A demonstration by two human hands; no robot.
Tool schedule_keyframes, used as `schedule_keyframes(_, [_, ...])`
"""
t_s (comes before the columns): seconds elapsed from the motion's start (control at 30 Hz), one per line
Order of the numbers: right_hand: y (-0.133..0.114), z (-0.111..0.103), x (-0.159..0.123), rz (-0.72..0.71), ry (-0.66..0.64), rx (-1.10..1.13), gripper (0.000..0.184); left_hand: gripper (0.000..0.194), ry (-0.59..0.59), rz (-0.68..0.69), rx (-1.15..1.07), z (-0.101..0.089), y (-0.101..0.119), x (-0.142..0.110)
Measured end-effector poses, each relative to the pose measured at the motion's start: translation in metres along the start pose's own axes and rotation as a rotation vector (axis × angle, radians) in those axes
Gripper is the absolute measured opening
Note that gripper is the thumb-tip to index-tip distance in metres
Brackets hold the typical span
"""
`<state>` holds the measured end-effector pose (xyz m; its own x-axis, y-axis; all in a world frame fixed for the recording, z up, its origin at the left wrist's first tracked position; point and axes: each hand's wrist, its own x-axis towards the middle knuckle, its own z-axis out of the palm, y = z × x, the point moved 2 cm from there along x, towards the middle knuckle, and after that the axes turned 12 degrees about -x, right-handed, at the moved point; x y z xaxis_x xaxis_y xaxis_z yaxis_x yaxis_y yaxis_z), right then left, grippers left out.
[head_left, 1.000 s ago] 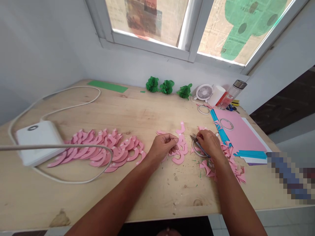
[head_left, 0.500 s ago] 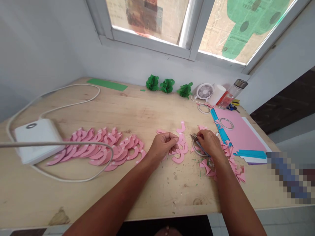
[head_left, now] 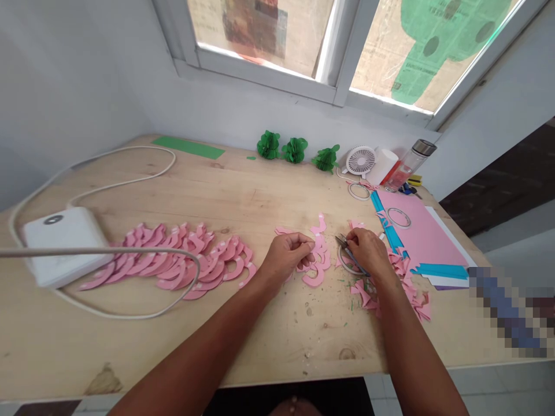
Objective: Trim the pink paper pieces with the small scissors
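My left hand (head_left: 288, 254) is closed in a pinch above the table, beside a small group of curved pink paper pieces (head_left: 318, 254). Whatever lies between its thumb and finger is too small to make out. To the right, my right hand (head_left: 366, 251) is closed around small scissors (head_left: 341, 240), their dark pointed tips sticking out toward the left hand. Under that hand lies a tape ring (head_left: 347, 260), partly covered. Pink paper scraps (head_left: 364, 294) are scattered around my right wrist. A long overlapping row of curved pink pieces with pale patches (head_left: 208, 266) spreads to the left.
A white power bank (head_left: 65, 248) with a looping white cable (head_left: 151, 316) occupies the left side. Green paper shapes (head_left: 295, 150), a small fan (head_left: 361, 160) and a glass bottle (head_left: 410, 166) line the back. Pink sheets (head_left: 437, 231) and blue strips (head_left: 442, 271) lie right.
Both hands hold almost the same pose and place. The whole view shifts very slightly; nothing is visibly picked up or let go.
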<state>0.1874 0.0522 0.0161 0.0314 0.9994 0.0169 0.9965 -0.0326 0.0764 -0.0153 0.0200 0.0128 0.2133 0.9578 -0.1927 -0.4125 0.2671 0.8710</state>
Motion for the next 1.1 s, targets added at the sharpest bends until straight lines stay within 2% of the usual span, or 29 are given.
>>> schedule_keyframes(0.33, [0.0012,-0.0021,-0.0005,-0.032,0.019,0.054,0.014,0.013,0.0,0.001,0.002,0.0001,0.0008,-0.0004])
schedule_keyframes(1.1, [-0.0023,-0.0002,-0.0009,-0.009,0.009,-0.079,0.015,0.012,0.013,0.004,0.002,0.0004,0.001,-0.0007])
